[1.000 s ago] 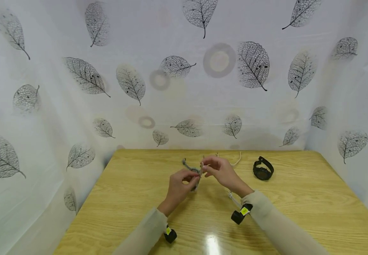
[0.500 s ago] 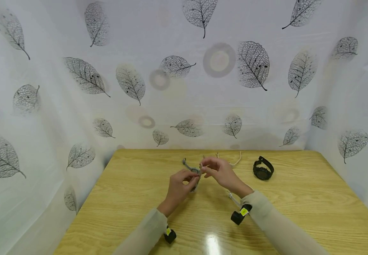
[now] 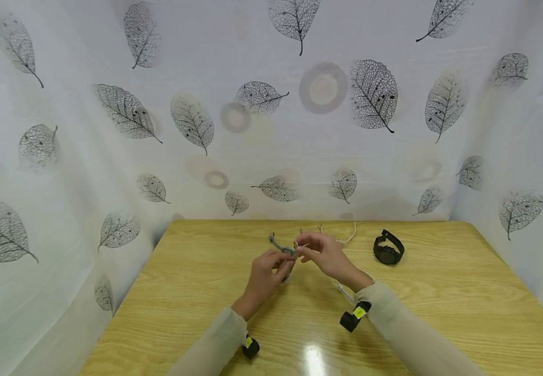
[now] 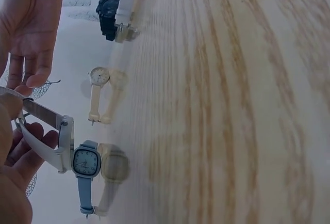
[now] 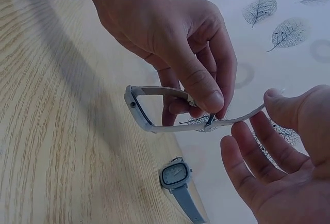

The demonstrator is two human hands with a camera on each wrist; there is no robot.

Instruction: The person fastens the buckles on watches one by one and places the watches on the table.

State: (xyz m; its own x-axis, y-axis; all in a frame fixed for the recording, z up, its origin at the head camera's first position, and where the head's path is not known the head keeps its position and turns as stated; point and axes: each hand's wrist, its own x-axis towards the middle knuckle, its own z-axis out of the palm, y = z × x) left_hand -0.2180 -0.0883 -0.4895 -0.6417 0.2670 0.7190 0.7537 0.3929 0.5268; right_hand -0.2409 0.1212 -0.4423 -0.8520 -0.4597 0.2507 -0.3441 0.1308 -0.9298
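- Clearly, a white watch (image 5: 138,109) is the thing in hand; it is held up off the table between both hands, its squarish case hanging from the looped strap.
- Its strap runs from the case to the fingers of both hands, with a small metal piece at the left fingertips, as the right wrist view shows.
- Left hand (image 3: 263,271): thumb and fingers pinch the strap where it doubles back near that metal piece.
- Right hand (image 3: 330,256): thumb and forefinger pinch the strap's free end, while the other fingers lie loosely bent below.
- A blue watch (image 4: 86,162) rests on the table just beyond the hands, its dial facing the wrist cameras; the head view has it partly hidden by the left fingers.
- A small cream watch (image 4: 99,77) stands near the blue one, apart from it, with its strap running down and a round pale dial.
- A white strap (image 3: 345,293) with a buckle lies beside the right wrist, the rest of it hidden by the forearm.
- A black watch (image 3: 388,255) sits well apart, toward the far right of the table, its band curled up behind the case.
- Black wrist cameras (image 3: 349,321) with yellow labels sit at the cuffs of the pale sleeves (image 3: 408,326).
- Everything rests on or above a wooden table (image 3: 182,303), glossy enough to show reflections.
- A white curtain (image 3: 262,151) printed with dark leaves hangs behind and at both sides.
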